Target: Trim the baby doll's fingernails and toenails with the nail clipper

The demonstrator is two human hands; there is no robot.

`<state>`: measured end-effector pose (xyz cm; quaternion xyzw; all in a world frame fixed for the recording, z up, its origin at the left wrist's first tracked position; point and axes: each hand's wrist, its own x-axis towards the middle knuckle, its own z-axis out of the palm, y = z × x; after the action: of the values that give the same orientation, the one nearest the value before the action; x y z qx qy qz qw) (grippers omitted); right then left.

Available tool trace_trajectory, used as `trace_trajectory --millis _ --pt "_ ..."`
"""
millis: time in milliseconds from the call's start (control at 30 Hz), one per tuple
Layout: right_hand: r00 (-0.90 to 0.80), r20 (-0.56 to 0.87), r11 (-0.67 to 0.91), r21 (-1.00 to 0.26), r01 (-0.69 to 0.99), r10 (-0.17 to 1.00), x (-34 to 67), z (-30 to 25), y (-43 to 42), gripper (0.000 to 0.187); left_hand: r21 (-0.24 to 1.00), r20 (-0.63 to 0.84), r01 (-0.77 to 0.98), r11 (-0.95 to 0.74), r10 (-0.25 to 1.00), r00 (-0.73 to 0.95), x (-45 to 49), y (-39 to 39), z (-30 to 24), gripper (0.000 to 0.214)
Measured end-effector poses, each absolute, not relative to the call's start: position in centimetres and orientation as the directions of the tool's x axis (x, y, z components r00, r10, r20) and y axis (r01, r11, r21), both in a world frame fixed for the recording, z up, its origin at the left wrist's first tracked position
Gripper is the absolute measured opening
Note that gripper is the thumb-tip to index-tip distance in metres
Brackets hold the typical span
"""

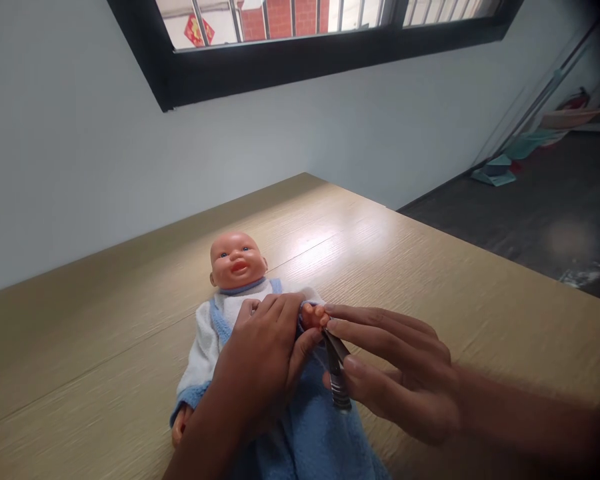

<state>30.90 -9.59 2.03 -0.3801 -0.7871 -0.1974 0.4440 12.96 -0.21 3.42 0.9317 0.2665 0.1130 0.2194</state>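
Note:
A baby doll in a white top and blue fleece overalls lies on its back on the wooden table. My left hand rests across its chest, fingers closed round the cuff of one sleeve and the thumb against the doll's small hand. Between thumb and fingers, my right hand grips a metal nail clipper. The clipper's jaws are at the doll's fingers; whether they touch is too small to tell. The doll's other hand lies by its side, partly behind my left forearm.
The wooden table meets a white wall at its far side. Above is a dark-framed window with bars. Past the table's right edge, a dustpan and basins stand on the dark floor.

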Motion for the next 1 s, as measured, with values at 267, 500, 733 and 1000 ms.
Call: trace_trajectory --millis 267,500,733,1000 --pt "-0.344 0.868 0.614 0.060 0.787 0.357 30.0 2.0 -9.4 0.027 0.489 0.114 0.435 -0.757 0.549 0.828 12.8 -0.3 3.4 0.024" --pt "-0.361 0.856 0.636 0.049 0.770 0.371 30.0 1.8 -9.6 0.025 0.493 0.111 0.436 -0.753 0.551 0.827 12.9 -0.3 3.3 0.022" --pt "-0.373 0.826 0.665 -0.002 0.747 0.422 30.4 2.8 -9.9 0.024 0.495 0.112 0.426 -0.757 0.542 0.833 12.8 -0.3 3.4 0.019" --pt "-0.367 0.843 0.664 0.015 0.747 0.394 31.1 2.0 -9.7 0.015 0.498 0.123 0.413 -0.762 0.534 0.837 12.7 -0.2 3.3 0.023"
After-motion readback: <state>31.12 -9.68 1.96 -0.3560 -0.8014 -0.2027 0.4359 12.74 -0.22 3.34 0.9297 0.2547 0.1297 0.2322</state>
